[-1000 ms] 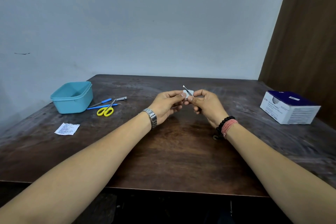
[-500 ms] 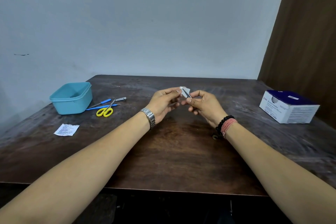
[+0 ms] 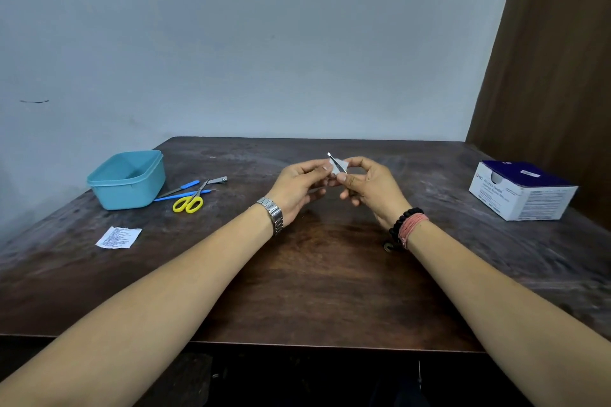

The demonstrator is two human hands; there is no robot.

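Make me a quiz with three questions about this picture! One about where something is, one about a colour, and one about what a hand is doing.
1. Where is the blue tub?
A. On the left side of the table
B. On the right side of the table
C. On the floor

2. What colour are the handles of the scissors?
A. Red
B. Yellow
C. Green

3. What is the right hand doing?
A. Lying flat on the table
B. Pinching a metal tool
C. Pointing at the wall

Answers:
1. A, the tub stands near the left edge, next to the scissors.
2. B, both finger loops are bright yellow.
3. B, its thumb and finger pinch the tool, close to the white pad that the left hand holds.
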